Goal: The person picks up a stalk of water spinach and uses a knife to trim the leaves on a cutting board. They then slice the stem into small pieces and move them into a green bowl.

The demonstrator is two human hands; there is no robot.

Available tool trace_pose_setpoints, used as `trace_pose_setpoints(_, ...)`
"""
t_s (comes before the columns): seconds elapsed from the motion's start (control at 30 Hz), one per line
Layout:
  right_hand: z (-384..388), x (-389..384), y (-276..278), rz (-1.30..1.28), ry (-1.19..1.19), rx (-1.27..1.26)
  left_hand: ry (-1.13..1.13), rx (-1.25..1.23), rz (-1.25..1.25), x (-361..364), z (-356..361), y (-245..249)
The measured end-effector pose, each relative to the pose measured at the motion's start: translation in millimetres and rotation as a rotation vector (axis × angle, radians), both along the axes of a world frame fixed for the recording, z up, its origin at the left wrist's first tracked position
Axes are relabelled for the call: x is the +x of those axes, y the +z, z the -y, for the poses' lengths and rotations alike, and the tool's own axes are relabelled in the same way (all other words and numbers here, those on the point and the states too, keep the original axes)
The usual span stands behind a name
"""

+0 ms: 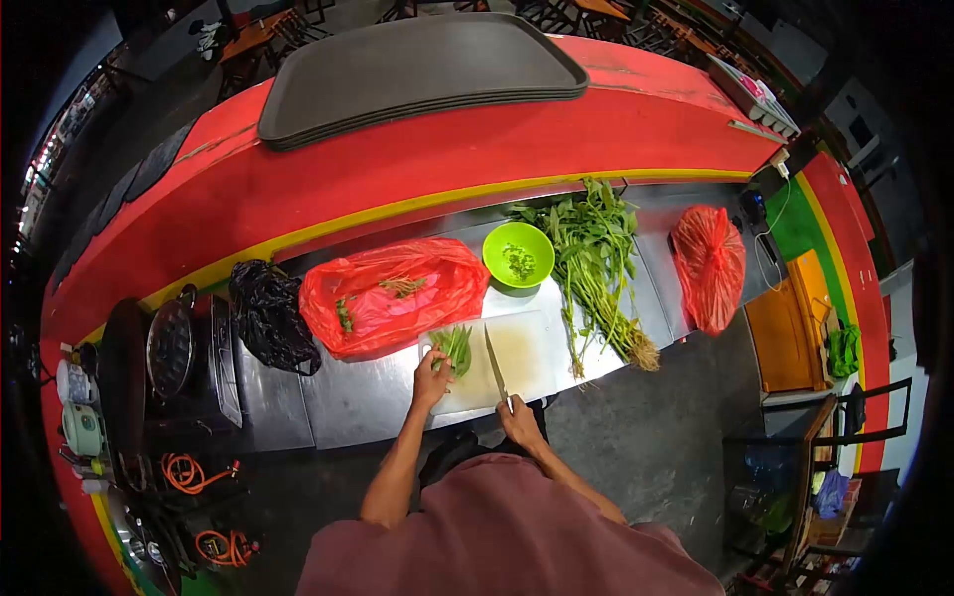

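Observation:
My left hand [433,379] is closed on a small bunch of green leaves [454,347] at the left side of a white cutting board [525,333]. In my right hand [520,421] is the handle of a knife [495,360], its blade lying over the board and pointing away from me, apart from the leaves. Just beyond the board stands a bright green bowl [519,255] with some chopped green pieces in it. A large bundle of leafy greens [596,258] with roots on lies to the right of the bowl and board.
Left of the board are an open red plastic bag [393,298] with stems in it and a black plastic bag [270,313]. A tied red bag [709,266] sits at the right. Stacked dark trays [422,74] rest on the red ledge [626,124] behind the steel counter [368,407].

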State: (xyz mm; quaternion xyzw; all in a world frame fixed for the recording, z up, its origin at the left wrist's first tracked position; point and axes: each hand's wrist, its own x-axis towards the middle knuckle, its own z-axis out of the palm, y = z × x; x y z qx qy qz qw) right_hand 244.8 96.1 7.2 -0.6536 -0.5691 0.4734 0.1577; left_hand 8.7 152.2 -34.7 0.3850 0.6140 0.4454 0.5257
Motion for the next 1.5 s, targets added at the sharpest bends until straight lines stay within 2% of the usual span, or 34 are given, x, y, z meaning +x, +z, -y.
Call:
trace_pose_setpoints(0.07,0,2,5,0.024,-0.049,-0.014,0.024,0.015,-0.049,3,5,0)
trace_pose_setpoints(0.13,-1,10,-6,0.001,-0.054,-0.004,0.136,0.202,-0.365,7,12,18)
trace_pose_setpoints(0.2,-2,16,-11,-0.018,-0.104,0.083,0.154,0.223,-0.385,4,15,45)
trace_pose_setpoints(0.23,-4,19,5,-0.016,-0.109,0.059,0.048,0.207,-0.32,1,15,58)
trace_pose_setpoints(0.27,-5,23,-13,-0.038,-0.121,0.108,-0.057,0.189,-0.256,-3,15,73)
trace_pose_setpoints(0.37,-8,30,-16,0.043,-0.106,0.16,-0.14,0.156,-0.281,0,4,140)
trace_pose_setpoints(0.43,-10,32,-18,-0.137,-0.197,0.089,-0.217,0.138,-0.34,6,-1,161)
trace_pose_setpoints(0.47,-9,33,-16,-0.136,-0.197,0.087,-0.217,0.136,-0.339,11,-5,159)
trace_pose_setpoints(0.57,-7,33,2,-0.212,-0.222,0.084,-0.427,0.232,-0.542,29,-14,140)
trace_pose_setpoints(0.6,-6,34,2,-0.211,-0.223,0.081,-0.453,0.322,-0.591,34,-17,102)
trace_pose_setpoints(0.67,-5,39,-8,-0.209,-0.236,0.061,-0.583,0.359,-0.752,43,-17,69)
trace_pose_setpoints(0.7,-1,44,-36,-0.243,-0.227,0.15,-0.591,0.362,-0.748,48,-19,58)
trace_pose_setpoints(0.8,6,47,-15,-0.205,-0.238,0.168,-0.59,0.358,-0.801,60,-20,37)
trace_pose_setpoints(0.87,11,52,-29,-0.204,-0.248,0.192,-0.57,0.351,-0.773,62,-21,28)
trace_pose_setpoints(0.97,11,59,-10,-0.216,-0.267,0.08,-0.534,0.392,-0.719,65,-23,19)
trace_pose_setpoints(1.07,12,62,-3,-0.178,-0.273,0.087,-0.539,0.373,-0.718,66,-28,28)
trace_pose_setpoints(1.17,8,70,-5,-0.291,-0.293,-0.055,-0.526,0.253,-0.361,75,-38,70)
trace_pose_setpoints(1.2,6,70,-5,-0.347,-0.297,-0.127,-0.522,0.25,-0.364,79,-42,77)
trace_pose_setpoints(1.27,2,60,22,-0.4,-0.316,-0.148,-0.448,0.29,0.03,87,-50,89)
trace_pose_setpoints(1.3,0,56,42,-0.504,-0.303,-0.232,-0.498,0.165,0.064,87,-52,136)
trace_pose_setpoints(1.33,-3,54,54,-0.606,-0.29,-0.314,-0.493,0.17,0.06,89,-55,155)
trace_pose_setpoints(1.37,-4,51,55,-0.735,-0.247,-0.333,-0.476,0.154,0.135,92,-58,166)
trace_pose_setpoints(1.43,-8,45,55,-0.793,-0.158,-0.362,-0.442,0.158,0.347,92,-65,190)
trace_pose_setpoints(1.47,-9,41,57,-0.814,-0.123,-0.381,-0.441,0.163,0.347,90,-69,197)
trace_pose_setpoints(1.5,-11,39,57,-0.846,-0.062,-0.378,-0.372,0.225,0.455,86,-73,202)
